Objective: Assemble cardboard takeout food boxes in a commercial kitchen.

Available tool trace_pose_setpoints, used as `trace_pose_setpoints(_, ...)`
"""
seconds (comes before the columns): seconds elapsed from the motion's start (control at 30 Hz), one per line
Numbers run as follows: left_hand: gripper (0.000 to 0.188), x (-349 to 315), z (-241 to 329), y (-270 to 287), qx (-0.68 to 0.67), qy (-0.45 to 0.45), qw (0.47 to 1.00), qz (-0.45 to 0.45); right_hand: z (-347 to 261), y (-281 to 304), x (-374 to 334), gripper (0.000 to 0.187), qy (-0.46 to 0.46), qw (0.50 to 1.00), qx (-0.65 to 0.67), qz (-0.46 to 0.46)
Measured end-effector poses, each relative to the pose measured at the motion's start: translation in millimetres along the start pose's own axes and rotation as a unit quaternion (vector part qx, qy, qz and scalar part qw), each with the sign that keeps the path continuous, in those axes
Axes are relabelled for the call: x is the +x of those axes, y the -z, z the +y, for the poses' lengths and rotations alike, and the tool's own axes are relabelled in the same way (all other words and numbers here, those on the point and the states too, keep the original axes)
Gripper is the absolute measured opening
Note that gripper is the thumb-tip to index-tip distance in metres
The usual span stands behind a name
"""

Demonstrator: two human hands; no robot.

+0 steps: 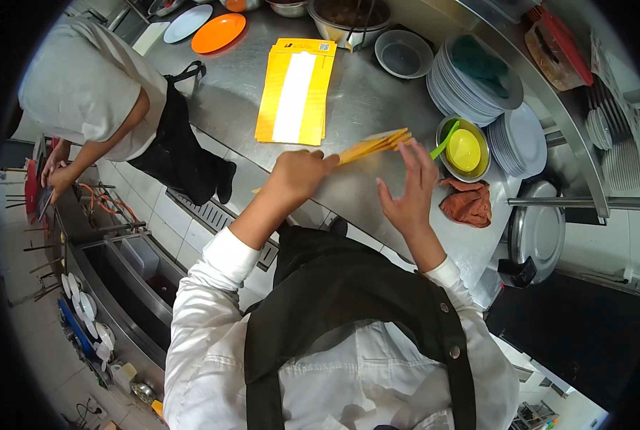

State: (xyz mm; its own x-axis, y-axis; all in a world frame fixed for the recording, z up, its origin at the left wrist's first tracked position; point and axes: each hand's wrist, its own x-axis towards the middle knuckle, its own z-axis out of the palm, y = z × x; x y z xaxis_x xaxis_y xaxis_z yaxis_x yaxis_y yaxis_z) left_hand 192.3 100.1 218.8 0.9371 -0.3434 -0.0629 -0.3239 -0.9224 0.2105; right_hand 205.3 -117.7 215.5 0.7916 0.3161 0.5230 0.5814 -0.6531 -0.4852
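Note:
My left hand (302,174) is closed around one end of a thin bundle of yellow papers (374,146), held edge-on above the steel table's front edge. Layered edges show at the bundle's right end. Beside that end is my right hand (413,185), with fingers apart and nothing gripped; whether a fingertip touches the papers I cannot tell. Farther back on the table lies a neat stack of flat yellow papers (266,107) with a broad white strip (295,93) down the middle.
To the right stand stacked white plates (455,89), a steel bowl holding a yellow bowl (464,150) and a green spoon (445,138), and a reddish-brown cloth (467,204). An orange plate (218,34) lies far left. A co-worker (83,86) in a dark apron stands left.

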Motion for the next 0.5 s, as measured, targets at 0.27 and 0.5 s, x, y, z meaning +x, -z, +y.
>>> trace_pose_setpoints(0.27,0.017,-6.1,-14.9,-17.2,-0.047,-0.068,0.996,0.03,19.7,-12.0,25.7,0.033,0.115,0.959,-0.047,-0.254)
trace_pose_setpoints(0.5,0.03,-16.0,-40.7,-20.9,-0.47,0.032,0.882,-0.01,-5.1,15.4,28.0,0.035,0.079,0.994,0.069,0.023)
